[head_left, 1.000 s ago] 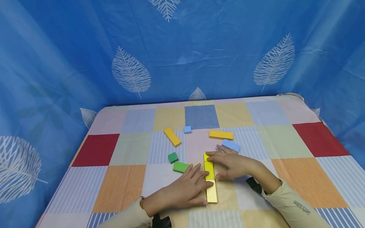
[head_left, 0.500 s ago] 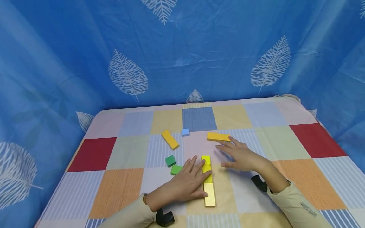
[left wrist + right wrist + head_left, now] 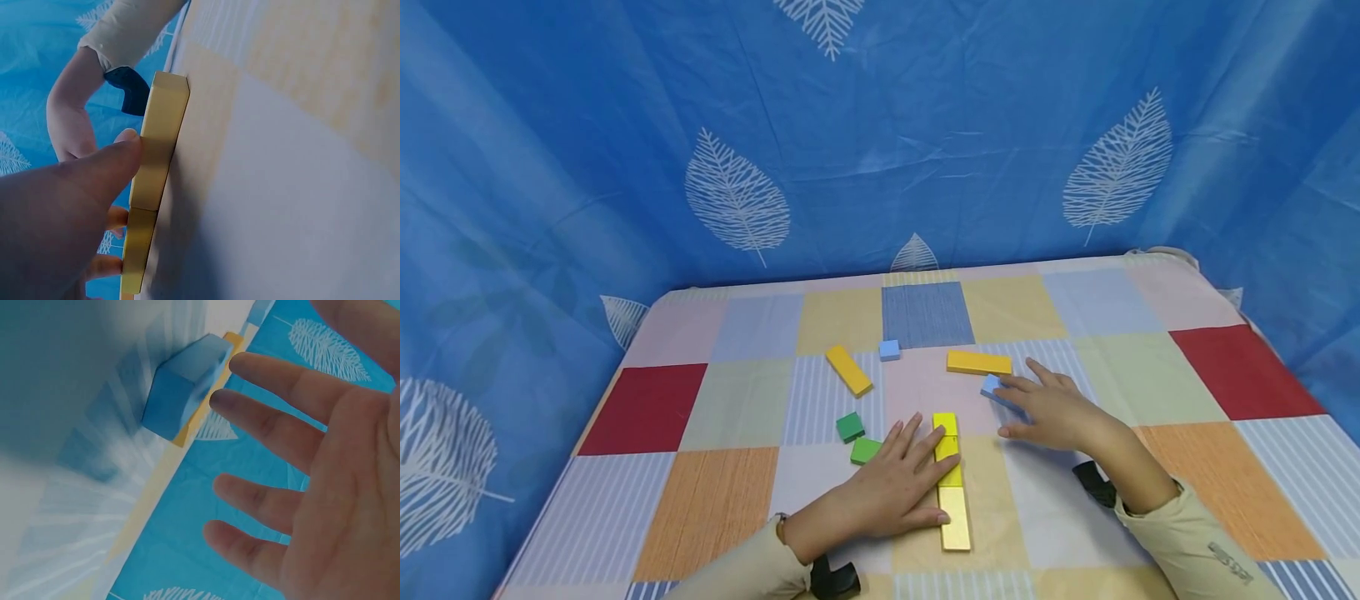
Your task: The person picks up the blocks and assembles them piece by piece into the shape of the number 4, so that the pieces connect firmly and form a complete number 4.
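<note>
Three yellow blocks stand end to end in a straight row: a small bright one (image 3: 945, 422) at the far end, a longer bright one (image 3: 952, 477) in the middle and a pale one (image 3: 957, 536) nearest me. My left hand (image 3: 895, 493) rests along the row's left side, fingers spread and fingertips on the blocks. In the left wrist view its thumb (image 3: 122, 156) touches the pale block (image 3: 164, 115). My right hand (image 3: 1060, 414), fingers spread, hovers over a blue block (image 3: 990, 386), hiding part of it. The right wrist view shows the fingertips beside that blue block (image 3: 178, 390).
An orange-yellow block (image 3: 979, 362) lies just behind the blue one. Farther left are another orange-yellow block (image 3: 848, 372) and a small blue block (image 3: 890, 350). A dark green block (image 3: 850, 427) and a lighter green one (image 3: 865, 451), partly hidden, lie beyond my left hand.
My right hand has left the far end of the yellow row and moved right, over the blue block. My left hand has slid slightly forward along the row.
</note>
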A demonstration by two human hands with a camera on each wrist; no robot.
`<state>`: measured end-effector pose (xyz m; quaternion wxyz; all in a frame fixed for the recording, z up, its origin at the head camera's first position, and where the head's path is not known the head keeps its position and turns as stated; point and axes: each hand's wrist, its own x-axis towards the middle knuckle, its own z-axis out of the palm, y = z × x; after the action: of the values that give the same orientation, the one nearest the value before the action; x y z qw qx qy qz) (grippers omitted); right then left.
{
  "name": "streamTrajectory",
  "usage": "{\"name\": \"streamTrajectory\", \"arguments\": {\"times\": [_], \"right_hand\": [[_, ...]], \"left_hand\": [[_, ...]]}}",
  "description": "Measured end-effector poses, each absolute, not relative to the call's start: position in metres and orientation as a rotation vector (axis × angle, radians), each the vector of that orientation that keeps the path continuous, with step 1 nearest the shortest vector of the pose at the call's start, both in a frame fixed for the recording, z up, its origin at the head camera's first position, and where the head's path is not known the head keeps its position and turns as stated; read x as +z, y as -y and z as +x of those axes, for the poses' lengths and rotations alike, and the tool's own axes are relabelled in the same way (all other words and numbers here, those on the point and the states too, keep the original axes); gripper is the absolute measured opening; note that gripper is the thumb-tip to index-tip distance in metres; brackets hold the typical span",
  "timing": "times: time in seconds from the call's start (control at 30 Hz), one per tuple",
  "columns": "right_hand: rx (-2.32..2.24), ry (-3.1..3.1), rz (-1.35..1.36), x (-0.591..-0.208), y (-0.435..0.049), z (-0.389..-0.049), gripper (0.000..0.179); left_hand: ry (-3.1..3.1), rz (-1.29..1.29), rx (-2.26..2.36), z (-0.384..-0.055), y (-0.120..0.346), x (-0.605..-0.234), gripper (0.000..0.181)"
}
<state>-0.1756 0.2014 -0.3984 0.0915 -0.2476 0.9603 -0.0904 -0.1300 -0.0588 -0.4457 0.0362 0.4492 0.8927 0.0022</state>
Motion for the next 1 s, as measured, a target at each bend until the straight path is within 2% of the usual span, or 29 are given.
{"name": "streamTrajectory", "arguments": {"times": [0.7, 1.0], "right_hand": [[-0.342, -2.710, -0.866, -0.394, -0.187, -0.167, 0.046], [-0.305, -2.723, -0.891, -0.391, -0.182, -0.163, 0.048]], "left_hand": [[-2.707, 1.366, 0.038, -0.132, 0.061, -0.443, 0.063], [-2.710, 1.382, 0.034, -0.134, 0.062, -0.441, 0.063]]}}
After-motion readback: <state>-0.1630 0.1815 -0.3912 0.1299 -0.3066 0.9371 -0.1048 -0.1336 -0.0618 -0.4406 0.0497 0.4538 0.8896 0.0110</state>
